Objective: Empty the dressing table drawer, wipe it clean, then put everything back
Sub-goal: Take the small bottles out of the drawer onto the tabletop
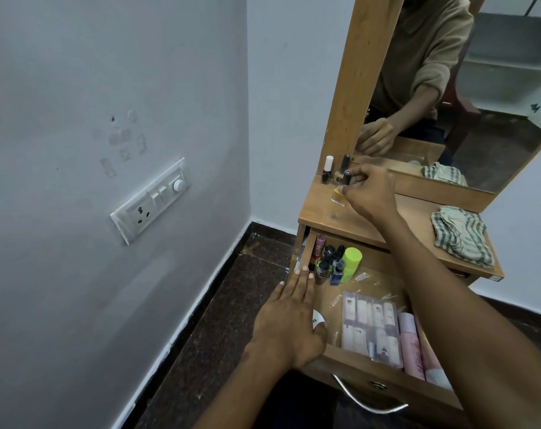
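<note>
The wooden drawer (368,365) of the dressing table stands pulled out. Inside it are small bottles (328,261), a green-capped bottle (351,264), a clear packet of sachets (369,326) and pink tubes (413,348). My left hand (289,323) lies flat with straight fingers on the drawer's left side wall, partly covering a white round item (319,320). My right hand (369,193) reaches over the tabletop (321,209) and pinches a small clear bottle (338,198) beside a dark-capped nail polish bottle (346,178). Another nail polish bottle with a white cap (327,169) stands at the back.
A checked cloth (461,236) lies crumpled on the right of the tabletop. A wood-framed mirror (479,97) rises behind it. The wall on the left carries a switch and socket panel (153,201). Dark floor lies left of the table. The drawer's metal handle (365,399) faces me.
</note>
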